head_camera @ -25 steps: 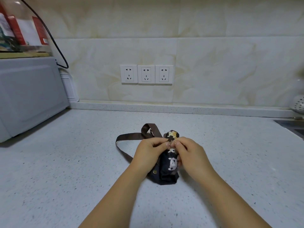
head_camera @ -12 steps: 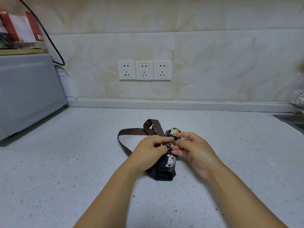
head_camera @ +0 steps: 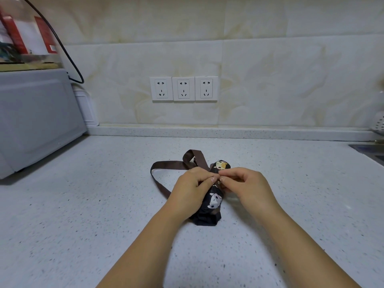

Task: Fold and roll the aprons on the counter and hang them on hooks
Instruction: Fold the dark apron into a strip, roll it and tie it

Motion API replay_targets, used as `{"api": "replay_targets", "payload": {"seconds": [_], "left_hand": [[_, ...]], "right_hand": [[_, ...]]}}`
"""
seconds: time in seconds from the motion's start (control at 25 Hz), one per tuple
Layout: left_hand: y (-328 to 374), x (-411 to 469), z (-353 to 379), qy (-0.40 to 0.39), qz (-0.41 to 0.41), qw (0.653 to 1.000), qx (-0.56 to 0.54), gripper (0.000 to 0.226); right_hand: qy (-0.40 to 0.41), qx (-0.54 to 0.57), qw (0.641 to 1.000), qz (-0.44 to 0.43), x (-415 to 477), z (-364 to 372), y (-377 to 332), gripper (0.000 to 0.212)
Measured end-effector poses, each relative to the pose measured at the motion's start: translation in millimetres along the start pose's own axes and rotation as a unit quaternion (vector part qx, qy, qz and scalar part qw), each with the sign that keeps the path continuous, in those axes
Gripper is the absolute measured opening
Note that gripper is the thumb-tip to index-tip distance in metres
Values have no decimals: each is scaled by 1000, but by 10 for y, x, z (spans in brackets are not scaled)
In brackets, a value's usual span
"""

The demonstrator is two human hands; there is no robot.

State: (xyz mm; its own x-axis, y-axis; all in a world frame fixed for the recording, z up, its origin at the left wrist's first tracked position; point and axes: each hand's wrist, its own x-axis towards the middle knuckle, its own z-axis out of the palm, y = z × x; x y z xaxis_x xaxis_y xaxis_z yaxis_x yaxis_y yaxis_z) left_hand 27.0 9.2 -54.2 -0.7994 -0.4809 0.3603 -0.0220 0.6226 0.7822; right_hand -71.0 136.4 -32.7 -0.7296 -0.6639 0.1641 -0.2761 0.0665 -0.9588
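Note:
A dark apron (head_camera: 211, 206) with cartoon cat prints lies rolled into a tight bundle in the middle of the speckled white counter (head_camera: 104, 215). Its brown strap (head_camera: 166, 164) loops out to the left and back over the roll. My left hand (head_camera: 192, 188) wraps the roll's left side, its fingertips pinching the strap on top. My right hand (head_camera: 247, 183) meets it from the right, thumb and forefinger pinched on the same strap. The middle of the roll is hidden under my fingers.
A grey microwave (head_camera: 35, 119) stands at the left with boxes on top and a black cable (head_camera: 64, 48) behind it. Three wall sockets (head_camera: 184, 88) sit on the tiled backsplash. A sink edge (head_camera: 372, 150) and a white perforated object (head_camera: 379, 123) are at the far right.
My right hand has closed back in on the strap on top of the roll after opening a little half a second ago. The apron roll stays in place.

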Motion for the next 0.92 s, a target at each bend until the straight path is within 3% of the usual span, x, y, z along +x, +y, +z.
{"api": "replay_targets", "payload": {"seconds": [0.24,0.4,0.52,0.6,0.68,0.8,0.92], "left_hand": [[0,-8,18,31,2,1000,2,22],[10,-2,39,44,-40,998,-23,18],[52,1,-28,16,-93,991,-98,17],[88,-28,-71,-32,-114,985,-127,27],[124,-52,-66,-71,-125,986,-84,40],[105,-52,-6,-38,-114,993,10,54],[109,-52,5,-1,-125,992,3,53]], "right_hand": [[25,-8,1000,15,30,38,52,6],[-19,-15,998,49,42,56,97,18],[-28,-20,997,63,38,48,112,15],[-23,-45,997,59,40,41,120,8],[-14,-66,996,57,40,48,115,7],[-11,94,991,92,61,88,108,15],[-21,270,956,112,77,68,54,14]]}}
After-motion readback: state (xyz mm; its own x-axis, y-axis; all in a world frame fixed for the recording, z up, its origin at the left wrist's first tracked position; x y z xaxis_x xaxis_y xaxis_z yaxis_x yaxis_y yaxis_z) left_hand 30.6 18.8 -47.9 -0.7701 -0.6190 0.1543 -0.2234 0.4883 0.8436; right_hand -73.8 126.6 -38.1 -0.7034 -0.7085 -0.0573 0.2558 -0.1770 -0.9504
